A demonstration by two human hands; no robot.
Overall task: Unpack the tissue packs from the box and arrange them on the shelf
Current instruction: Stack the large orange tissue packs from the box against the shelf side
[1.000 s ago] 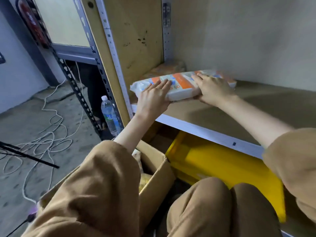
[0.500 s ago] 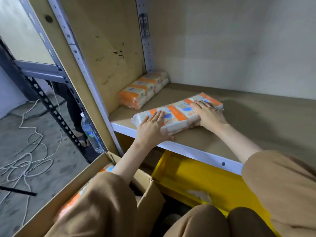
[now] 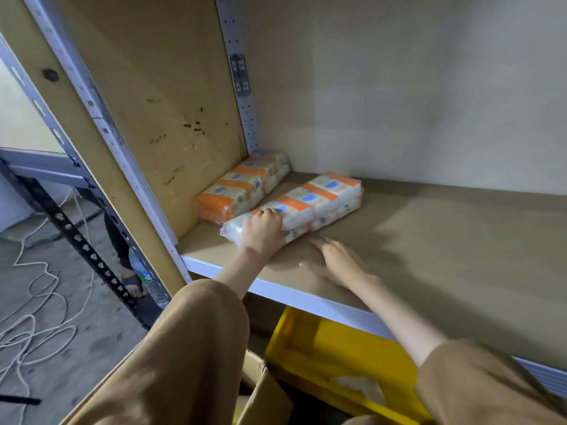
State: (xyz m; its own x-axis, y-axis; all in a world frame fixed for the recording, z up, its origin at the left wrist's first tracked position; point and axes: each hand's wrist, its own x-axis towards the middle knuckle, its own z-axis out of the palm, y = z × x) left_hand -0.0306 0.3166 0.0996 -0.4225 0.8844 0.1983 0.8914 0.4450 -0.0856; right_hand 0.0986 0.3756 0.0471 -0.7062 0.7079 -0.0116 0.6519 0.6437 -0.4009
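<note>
While the left hand (image 3: 262,233) grips a tissue pack's (image 3: 322,199) near end, the right hand (image 3: 336,262) is spread over the shelf (image 3: 445,240).
Left fingers curl over the pack's top; it lies slantwise on the board. The blurred right hand's fingers are straight, just beside the pack, not touching. A second pack (image 3: 242,187) sits against the side wall (image 3: 171,118) in the back corner. Below are a box (image 3: 264,391) and a yellow bin (image 3: 322,348).
</note>
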